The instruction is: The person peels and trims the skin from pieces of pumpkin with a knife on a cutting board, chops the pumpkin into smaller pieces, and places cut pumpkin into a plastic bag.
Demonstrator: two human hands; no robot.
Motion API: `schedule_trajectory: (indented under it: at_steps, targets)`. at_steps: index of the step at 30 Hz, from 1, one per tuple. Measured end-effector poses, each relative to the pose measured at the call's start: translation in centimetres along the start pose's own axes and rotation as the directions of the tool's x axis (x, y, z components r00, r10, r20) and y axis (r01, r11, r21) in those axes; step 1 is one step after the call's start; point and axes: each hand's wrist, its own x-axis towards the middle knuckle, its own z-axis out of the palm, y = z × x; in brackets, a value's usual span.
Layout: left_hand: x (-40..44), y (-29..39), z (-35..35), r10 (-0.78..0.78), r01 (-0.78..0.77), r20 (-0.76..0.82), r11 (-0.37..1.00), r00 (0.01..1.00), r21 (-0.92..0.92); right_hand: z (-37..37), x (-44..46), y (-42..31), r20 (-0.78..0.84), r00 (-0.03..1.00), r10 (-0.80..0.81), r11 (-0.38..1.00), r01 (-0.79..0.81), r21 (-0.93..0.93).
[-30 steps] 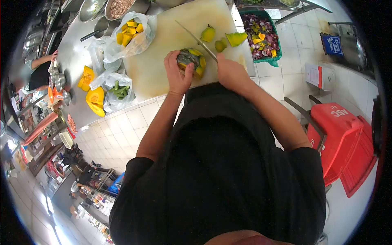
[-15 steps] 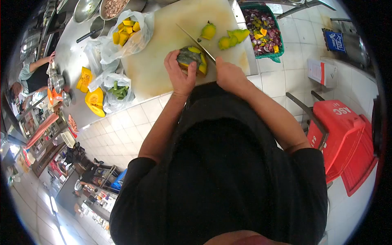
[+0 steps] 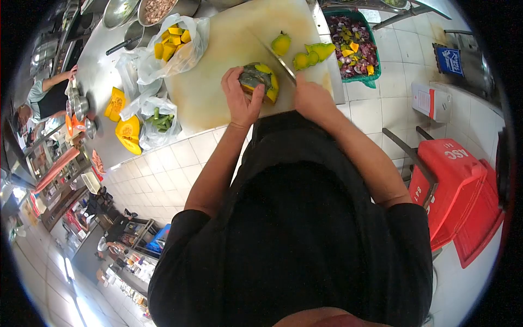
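Note:
My left hand [image 3: 241,101] is closed round the left side of a pumpkin piece [image 3: 256,76], its dark green rind up and partly peeled to yellow on the right. The piece rests on a large, stained cutting board [image 3: 207,103]. In my right hand [image 3: 314,100] is the handle of a kitchen knife [image 3: 281,64]. Its blade points up and left over the board, just right of the pumpkin piece and apart from it. Farther up the board lie a round green-yellow offcut [image 3: 281,44] and several peel slices [image 3: 318,53].
Left of the board are a bag of pumpkin chunks [image 3: 174,41], a bag of green vegetables [image 3: 159,121] and pumpkin wedges [image 3: 128,134]. A green-lined scrap bin [image 3: 357,49] stands at the right edge. Metal bowls [image 3: 117,12] sit at the back; another person [image 3: 46,101] is far left.
My right hand and the knife have shifted slightly right, widening the gap to the pumpkin piece. My left hand keeps its hold. The whole view has shifted a little.

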Motion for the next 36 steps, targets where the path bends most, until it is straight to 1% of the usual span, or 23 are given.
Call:
schedule_trajectory:
  at_steps: [1, 3, 4, 5, 6, 8, 11, 14, 18, 21, 24, 27, 30, 33, 36]
  targets:
    - [0.4, -0.2, 0.0, 0.019, -0.018, 0.016, 1.000, 1.000, -0.011, -0.6, -0.1, -0.1, 0.012, 1.000, 0.008, 1.000, -0.008, -0.013]
    - [1.9, -0.7, -0.4, 0.064, -0.058, 0.126, 0.997, 0.990, -0.053, -2.9, -0.4, -0.3, 0.028, 0.999, 0.027, 0.999, -0.026, -0.043]
    - [2.8, -1.0, -0.6, 0.089, -0.077, 0.179, 0.994, 0.980, -0.076, -3.6, -0.7, -0.4, 0.010, 1.000, -0.013, 0.999, 0.014, -0.049]
    - [3.4, -1.3, -0.7, 0.105, -0.094, 0.224, 0.994, 0.969, -0.060, -4.1, -0.9, -0.6, -0.007, 0.998, -0.057, 0.997, 0.056, -0.056]
    - [3.6, -0.9, -0.8, 0.089, -0.081, 0.220, 0.996, 0.971, -0.046, -4.7, -1.1, -1.0, -0.021, 0.994, -0.103, 0.993, 0.102, -0.062]
    - [3.7, 0.0, -1.1, 0.062, -0.060, 0.214, 0.998, 0.975, -0.015, -5.8, -1.7, -2.3, 0.004, 0.987, -0.163, 0.981, 0.163, -0.107]
    - [2.0, 0.7, -0.4, 0.011, -0.013, 0.098, 1.000, 0.995, 0.017, -5.8, -1.8, -3.0, 0.013, 0.973, -0.230, 0.962, 0.229, -0.147]
    - [1.5, 0.9, 0.5, -0.003, 0.002, 0.036, 1.000, 0.999, 0.031, -5.1, -1.6, -2.7, 0.000, 0.960, -0.281, 0.947, 0.278, -0.159]
    - [1.6, 0.7, 1.2, 0.001, -0.002, 0.025, 0.999, 1.000, 0.042, -4.7, -0.5, -3.1, -0.021, 0.957, -0.290, 0.946, 0.284, -0.155]
    - [1.7, 0.7, 1.1, 0.016, -0.017, 0.030, 0.999, 0.999, 0.039, -2.8, 2.6, -2.1, -0.081, 0.933, -0.351, 0.926, 0.334, -0.176]
    - [1.8, 0.6, 0.9, 0.043, -0.045, 0.042, 0.998, 0.998, 0.050, -3.0, 4.7, -1.0, -0.035, 0.932, -0.360, 0.917, 0.346, -0.201]
    - [1.4, 0.5, 0.7, 0.028, -0.030, 0.042, 0.998, 0.999, 0.056, -4.8, 2.3, -1.1, 0.015, 0.976, -0.219, 0.959, 0.218, -0.182]
    - [1.4, 0.6, 1.0, 0.021, -0.022, 0.034, 0.999, 0.999, 0.037, -6.4, 0.0, -2.0, 0.084, 0.990, -0.109, 0.985, 0.119, -0.124]
    - [1.7, 0.5, 1.0, 0.033, -0.035, 0.043, 0.998, 0.999, 0.043, -5.0, 0.3, -1.0, 0.086, 0.982, -0.165, 0.978, 0.175, -0.116]
    - [1.7, 0.7, 0.8, 0.029, -0.032, 0.058, 0.999, 0.998, 0.040, -2.3, 2.7, 0.1, 0.002, 0.978, -0.209, 0.977, 0.209, -0.047]
